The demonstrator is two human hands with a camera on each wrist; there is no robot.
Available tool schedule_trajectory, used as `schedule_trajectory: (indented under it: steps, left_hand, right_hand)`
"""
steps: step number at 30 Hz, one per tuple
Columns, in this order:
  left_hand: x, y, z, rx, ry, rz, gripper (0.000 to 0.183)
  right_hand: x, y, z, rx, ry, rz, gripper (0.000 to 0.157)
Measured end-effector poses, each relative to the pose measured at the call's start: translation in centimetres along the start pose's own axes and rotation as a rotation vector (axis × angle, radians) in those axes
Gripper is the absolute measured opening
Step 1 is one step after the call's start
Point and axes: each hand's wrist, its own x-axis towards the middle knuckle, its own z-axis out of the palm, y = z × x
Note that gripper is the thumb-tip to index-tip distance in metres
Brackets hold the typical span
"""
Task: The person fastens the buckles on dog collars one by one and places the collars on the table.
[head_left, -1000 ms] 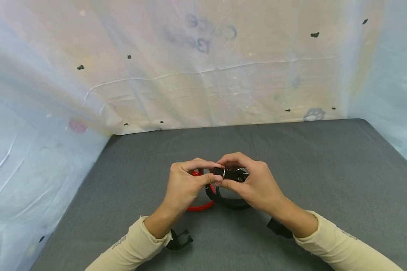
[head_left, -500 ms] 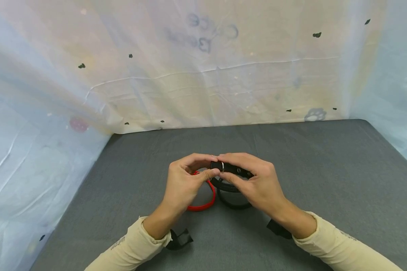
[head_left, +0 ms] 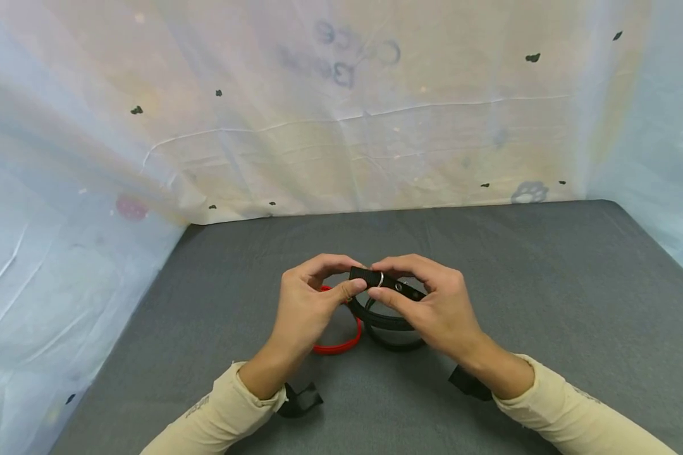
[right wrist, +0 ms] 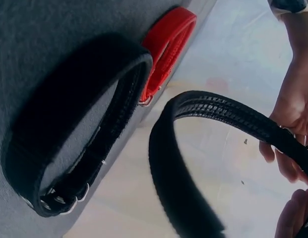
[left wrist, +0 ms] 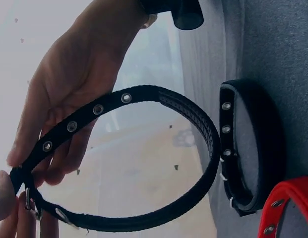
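Both hands hold a black dog collar, closed into a loop and raised off the table. In the head view my left hand (head_left: 310,297) pinches the strap of this collar (head_left: 365,275) between thumb and fingers, left of a silvery ring (head_left: 381,279). My right hand (head_left: 432,297) pinches it on the other side of that ring, thumb below and fingers above. The left wrist view shows eyelets (left wrist: 98,109) along the strap and a metal buckle (left wrist: 30,202) by the left fingers. The collar's inside (right wrist: 208,110) looks stitched and padded.
A second black collar (head_left: 397,347), wider and buckled, stands on its edge on the grey cloth-covered table (head_left: 518,265). Beside it on the left stands a red collar (head_left: 337,349). A pale printed sheet (head_left: 296,151) hangs behind and along both sides.
The held collar has turned in the fingers, so more of its strap, with eyelets, shows between the hands. The hands rose slightly. The collars on the table stay put.
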Motion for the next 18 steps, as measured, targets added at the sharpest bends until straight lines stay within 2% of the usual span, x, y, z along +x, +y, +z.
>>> schedule_trajectory:
  steps: [8, 13, 18]
  left_hand:
    - [0.38, 0.56, -0.79, -0.094, 0.026, 0.002, 0.025]
    - [0.52, 0.79, -1.07, -0.11, 0.044, -0.001, 0.026]
    - [0.47, 0.86, -1.08, -0.11, 0.024, 0.022, 0.029]
  right_hand:
    - [0.3, -0.13, -0.54, 0.009, 0.012, 0.046, 0.033]
    - [0.4, -0.18, -0.81, -0.003, 0.025, 0.076, 0.033]
    - [0.48, -0.36, -0.93, -0.025, -0.007, 0.098, 0.034]
